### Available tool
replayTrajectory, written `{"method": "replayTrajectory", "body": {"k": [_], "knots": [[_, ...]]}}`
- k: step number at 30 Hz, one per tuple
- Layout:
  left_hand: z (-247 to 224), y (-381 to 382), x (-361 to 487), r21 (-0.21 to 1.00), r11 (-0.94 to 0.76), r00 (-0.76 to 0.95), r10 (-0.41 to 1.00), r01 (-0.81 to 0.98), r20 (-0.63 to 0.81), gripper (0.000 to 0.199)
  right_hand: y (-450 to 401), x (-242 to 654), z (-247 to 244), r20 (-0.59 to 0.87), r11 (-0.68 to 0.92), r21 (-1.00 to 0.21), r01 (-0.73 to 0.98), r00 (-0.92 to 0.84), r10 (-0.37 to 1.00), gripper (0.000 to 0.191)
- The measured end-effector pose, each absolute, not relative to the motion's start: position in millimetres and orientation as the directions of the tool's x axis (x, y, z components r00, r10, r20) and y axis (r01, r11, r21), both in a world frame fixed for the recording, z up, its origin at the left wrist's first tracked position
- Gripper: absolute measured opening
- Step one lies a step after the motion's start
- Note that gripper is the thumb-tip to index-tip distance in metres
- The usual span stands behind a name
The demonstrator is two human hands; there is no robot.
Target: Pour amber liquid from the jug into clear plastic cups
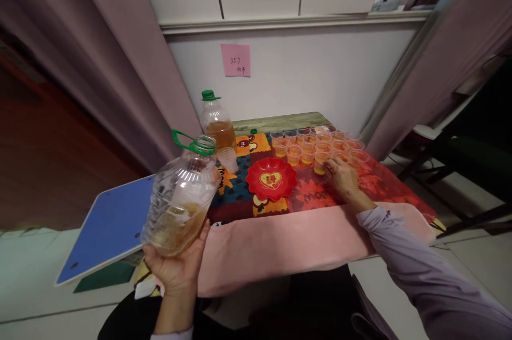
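Observation:
My left hand point(178, 265) grips a large clear plastic jug point(180, 196) from below, off the table's near left side. The jug tilts a little, its mouth uncapped inside a green ring handle, and amber liquid fills its lower part. On the right, the fingers of my right hand point(342, 175) close around the side of a small clear plastic cup point(320, 164) with amber liquid. That cup stands at the near edge of rows of similar filled cups point(308, 152). Part of its rim is hidden by my fingers.
A second jug point(220, 129) with a green cap stands at the back left, beside stacked empty cups point(228, 159). A red scalloped plate point(272, 198) lies mid-table. A green cap point(253, 131) rests behind it. Pink cloth point(280, 249) covers the front edge; a blue board point(108, 222) is left.

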State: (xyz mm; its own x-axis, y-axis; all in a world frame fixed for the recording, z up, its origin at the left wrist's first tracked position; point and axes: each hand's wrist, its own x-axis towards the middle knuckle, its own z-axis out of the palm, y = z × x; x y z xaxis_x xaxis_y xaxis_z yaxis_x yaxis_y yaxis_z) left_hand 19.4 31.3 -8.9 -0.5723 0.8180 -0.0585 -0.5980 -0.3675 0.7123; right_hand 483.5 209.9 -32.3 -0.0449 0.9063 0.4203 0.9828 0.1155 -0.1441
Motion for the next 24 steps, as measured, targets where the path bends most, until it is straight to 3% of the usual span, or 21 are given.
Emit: {"method": "replayTrajectory", "body": {"k": [4,8,13,19,24], "knots": [[-16.2,33.1,15.4,0.665,-0.400,-0.582,0.811,-0.631,-0.064,0.093,211.1,481.7,-32.0,0.407,0.100,-0.185,0.978,-0.016,0.913,0.034],[-25.7,32.5,9.5,0.608,-0.411,-0.582,0.807,-0.679,-0.104,0.087,206.0,478.2,-30.8,0.459,0.138,-0.204,0.969,-0.029,0.888,0.031],[-38.0,29.4,1.9,0.564,-0.405,-0.559,0.820,-0.720,-0.125,0.085,192.8,453.4,-8.3,0.573,0.171,-0.170,0.971,-0.043,0.818,0.044],[-50.2,28.9,-4.6,0.506,-0.403,-0.524,0.843,-0.763,-0.118,0.079,198.1,357.9,35.3,0.594,0.583,-0.283,0.762,-0.338,0.730,0.030],[-56.4,28.9,-9.9,0.442,-0.380,-0.467,0.878,-0.813,-0.104,0.076,221.1,257.4,66.8,0.382,0.681,-0.257,0.686,-0.575,0.724,0.027]]}}
